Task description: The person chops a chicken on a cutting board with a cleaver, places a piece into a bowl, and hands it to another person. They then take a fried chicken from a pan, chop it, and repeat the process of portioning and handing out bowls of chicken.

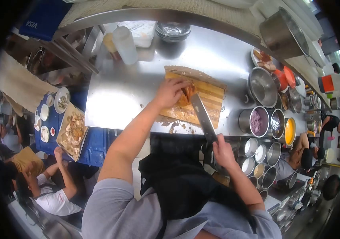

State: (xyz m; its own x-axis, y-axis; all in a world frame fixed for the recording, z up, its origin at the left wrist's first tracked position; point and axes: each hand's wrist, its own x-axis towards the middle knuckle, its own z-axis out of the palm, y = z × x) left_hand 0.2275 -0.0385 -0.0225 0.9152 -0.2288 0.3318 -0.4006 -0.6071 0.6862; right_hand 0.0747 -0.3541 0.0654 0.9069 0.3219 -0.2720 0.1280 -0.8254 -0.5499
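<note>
A striped wooden cutting board [213, 95] lies on the steel counter, with scraps and crumbs around its edges. On it sits a browned, glossy piece of food [186, 95] whose exact kind I cannot make out. My left hand [172, 92] presses onto this piece from the left, its fingers curled over the top. My right hand [223, 151] grips the handle of a broad kitchen knife [203, 115]. The blade slants up and left across the board's near right part, its tip close to the right side of the food.
Squeeze bottles [125, 44] and stacked glass bowls [172, 31] stand at the back. To the right are a steel bowl [262, 87], a pot of sliced purple onion [258, 120] and several metal containers [251, 147]. A food tray [73, 133] and people are at left.
</note>
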